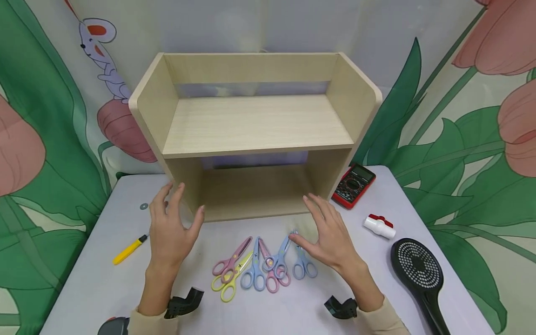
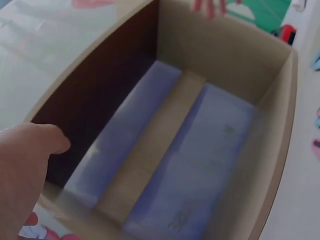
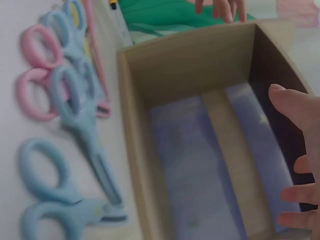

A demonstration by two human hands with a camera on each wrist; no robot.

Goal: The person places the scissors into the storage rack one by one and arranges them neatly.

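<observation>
A pale wooden two-tier shelf [image 1: 257, 123] stands at the back of the white table, its lower compartment facing me. My left hand [image 1: 171, 230] is raised by its lower left front corner, fingers spread and thumb pointing inward. On the other side my right hand [image 1: 332, 239] is held near the lower right corner, fingers extended. Neither hand grips anything. Between them lie several scissors with pink, blue and yellow-green handles [image 1: 253, 279]. In the right wrist view, blue scissors [image 3: 87, 115] lie beside the shelf's front edge.
To the left lies a yellow-handled screwdriver [image 1: 127, 251], with a small grey washer [image 1: 144, 206] beyond it. On the right are a red-and-black multimeter [image 1: 353, 185], a white valve with a red handle [image 1: 378, 226] and a black shower head [image 1: 418, 274]. Patterned fabric hangs behind.
</observation>
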